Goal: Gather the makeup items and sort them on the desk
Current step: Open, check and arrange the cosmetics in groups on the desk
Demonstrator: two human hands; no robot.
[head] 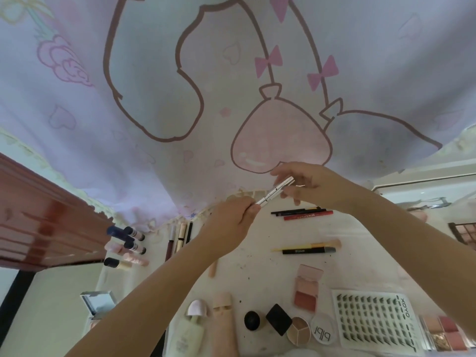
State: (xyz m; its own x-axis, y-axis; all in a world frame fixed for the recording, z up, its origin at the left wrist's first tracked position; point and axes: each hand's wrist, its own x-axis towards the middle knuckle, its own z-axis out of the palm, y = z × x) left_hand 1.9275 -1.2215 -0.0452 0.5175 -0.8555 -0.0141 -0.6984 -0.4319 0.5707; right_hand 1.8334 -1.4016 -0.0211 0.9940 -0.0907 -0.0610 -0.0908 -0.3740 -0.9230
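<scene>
Both hands hold a slim silver makeup pen (277, 190) up above the white desk (260, 266). My left hand (229, 222) grips its lower end. My right hand (306, 184) pinches its upper end. Below lie dark and red pencils (304, 213), a yellow-handled brush and a black stick (306, 248), a pink blush compact (306, 287), a lash sheet (373, 322), small round pots (298, 329) and pale tubes (222, 323). At the left lie little bottles (128, 244) and slim lip tubes (180, 237).
A reddish wooden unit (43, 217) juts in at the left. A cartoon-print curtain (231, 86) hangs behind the desk. Eyeshadow palettes sit at the right edge (463, 234) and at the bottom right (444, 332). A small open box (99, 302) rests at the bottom left.
</scene>
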